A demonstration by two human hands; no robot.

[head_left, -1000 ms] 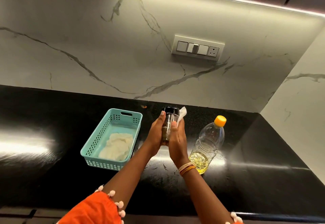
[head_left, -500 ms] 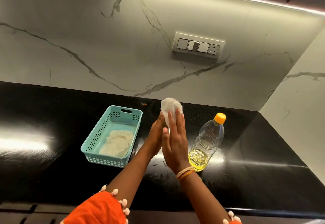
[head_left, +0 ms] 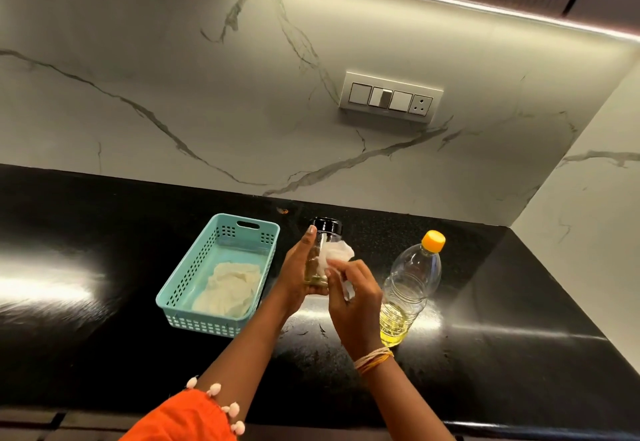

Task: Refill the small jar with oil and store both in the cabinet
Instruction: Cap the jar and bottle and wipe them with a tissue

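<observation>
My left hand (head_left: 298, 272) holds a small clear glass jar (head_left: 317, 267) with a black lid, upright above the black counter (head_left: 502, 354). A little oil shows at the jar's bottom. My right hand (head_left: 356, 298) grips a crumpled white tissue (head_left: 337, 253) pressed against the jar's right side. To the right, a clear plastic oil bottle (head_left: 408, 288) with an orange cap stands on the counter, yellow oil in its lower part. No cabinet door is open in view.
A teal perforated basket (head_left: 183, 288) with a cream cloth (head_left: 230, 288) inside sits left of my hands. A marble backsplash with a switch panel (head_left: 391, 98) rises behind. A side wall closes the counter on the right. Dark cabinet undersides run along the top.
The tissue was over the jar's top half a second ago; now my right hand has lowered it to the jar's side and the black lid shows again.
</observation>
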